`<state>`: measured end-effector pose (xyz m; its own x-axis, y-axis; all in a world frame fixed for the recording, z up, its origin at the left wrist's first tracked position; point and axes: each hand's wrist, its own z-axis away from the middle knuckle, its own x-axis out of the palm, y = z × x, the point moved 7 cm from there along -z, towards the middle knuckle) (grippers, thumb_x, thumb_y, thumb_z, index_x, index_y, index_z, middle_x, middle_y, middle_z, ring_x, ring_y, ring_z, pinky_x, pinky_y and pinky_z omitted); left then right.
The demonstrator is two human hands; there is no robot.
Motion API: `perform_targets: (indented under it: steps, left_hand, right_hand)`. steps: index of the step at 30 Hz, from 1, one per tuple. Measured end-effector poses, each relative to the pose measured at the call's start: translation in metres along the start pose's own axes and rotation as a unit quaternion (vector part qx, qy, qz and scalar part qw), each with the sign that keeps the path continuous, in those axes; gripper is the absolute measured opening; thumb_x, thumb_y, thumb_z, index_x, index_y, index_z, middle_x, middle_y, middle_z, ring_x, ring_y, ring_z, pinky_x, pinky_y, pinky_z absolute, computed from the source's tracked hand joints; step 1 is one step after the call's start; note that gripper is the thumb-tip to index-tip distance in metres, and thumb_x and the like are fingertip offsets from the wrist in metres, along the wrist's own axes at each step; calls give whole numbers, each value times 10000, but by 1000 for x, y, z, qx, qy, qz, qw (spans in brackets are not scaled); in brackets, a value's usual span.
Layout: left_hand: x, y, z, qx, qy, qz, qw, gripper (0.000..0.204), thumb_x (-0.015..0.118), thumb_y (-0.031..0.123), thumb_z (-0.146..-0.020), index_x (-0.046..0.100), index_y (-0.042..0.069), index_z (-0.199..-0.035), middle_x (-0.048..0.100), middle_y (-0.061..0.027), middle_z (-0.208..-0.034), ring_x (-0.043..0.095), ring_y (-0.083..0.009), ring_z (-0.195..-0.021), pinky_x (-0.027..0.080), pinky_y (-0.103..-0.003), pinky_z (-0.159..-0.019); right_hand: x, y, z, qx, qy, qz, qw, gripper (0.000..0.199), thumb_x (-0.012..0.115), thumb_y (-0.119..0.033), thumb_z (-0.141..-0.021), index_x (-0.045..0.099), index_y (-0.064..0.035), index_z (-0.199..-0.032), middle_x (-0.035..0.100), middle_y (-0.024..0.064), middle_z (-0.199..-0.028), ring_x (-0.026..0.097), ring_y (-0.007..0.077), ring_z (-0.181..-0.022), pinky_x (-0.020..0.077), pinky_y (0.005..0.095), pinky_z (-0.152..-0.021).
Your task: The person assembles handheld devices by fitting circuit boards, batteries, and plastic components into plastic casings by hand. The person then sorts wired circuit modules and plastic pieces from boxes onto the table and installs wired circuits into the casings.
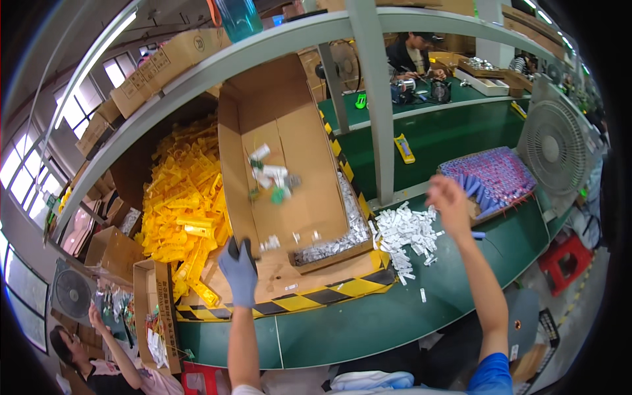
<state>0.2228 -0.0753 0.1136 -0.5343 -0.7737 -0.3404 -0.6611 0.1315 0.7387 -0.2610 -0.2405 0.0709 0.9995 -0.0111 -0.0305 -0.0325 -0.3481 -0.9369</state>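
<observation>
My left hand (239, 271), in a grey glove with dark fingertips, grips the near left corner of a shallow cardboard box (306, 217). The box is tilted, its inside facing me. Several white and green small parts (275, 176) lie in it, somewhat blurred, with a few more along its lower edge. My bare right hand (449, 203) is raised over the green table, fingers loosely bent and apart, with nothing visible in them. Just left of it spreads a heap of small white pieces (409, 238). Under the tilted box stands another carton (339, 257) full of silvery-white pieces.
A big heap of yellow plastic parts (187, 204) lies at the left. Grey frame posts (372, 99) rise ahead. To the right are a box of purple cylinders (490, 178) and a fan (559, 146). A yellow tool-like part (404, 149) lies behind. Other people sit nearby.
</observation>
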Motion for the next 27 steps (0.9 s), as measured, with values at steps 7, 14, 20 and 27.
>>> perform_targets:
  steps: [7, 14, 20, 27]
  left_hand:
    - [-56, 0, 189, -93, 61, -34, 993, 250, 663, 84, -913, 659, -82, -1100, 694, -206, -946, 656, -280, -863, 497, -359, -772]
    - [-83, 43, 198, -57, 57, -12, 997, 230, 626, 47, -912, 649, -111, -1078, 699, -178, -920, 630, -227, -795, 506, -352, -749]
    - [-57, 39, 203, -29, -41, 144, 988, 399, 580, 87, -986, 514, -115, -1323, 605, -179, -1259, 568, -237, -1110, 458, -381, -981]
    - [58, 77, 208, 102, -456, 250, 848, 444, 638, 98, -919, 528, -81, -1311, 605, -201, -1248, 582, -322, -1099, 480, -421, -951]
  right_hand:
    - [131, -44, 178, 16, -242, -188, 952, 902, 637, -211, -941, 50, -72, -1612, 239, 172, -1598, 363, 278, -1419, 376, 389, -1097]
    - [142, -73, 200, 6, -169, -304, 937, 827, 576, -153, -952, 86, 13, -1597, 249, 169, -1619, 260, 247, -1486, 195, 358, -1206]
    - [87, -56, 223, 45, -91, -361, 927, 845, 611, -145, -941, 104, -10, -1604, 272, 154, -1615, 282, 221, -1475, 213, 354, -1202]
    - [-14, -32, 327, 37, 18, -322, 946, 954, 773, -147, -827, 212, -16, -1587, 397, 142, -1554, 392, 211, -1415, 325, 397, -1163]
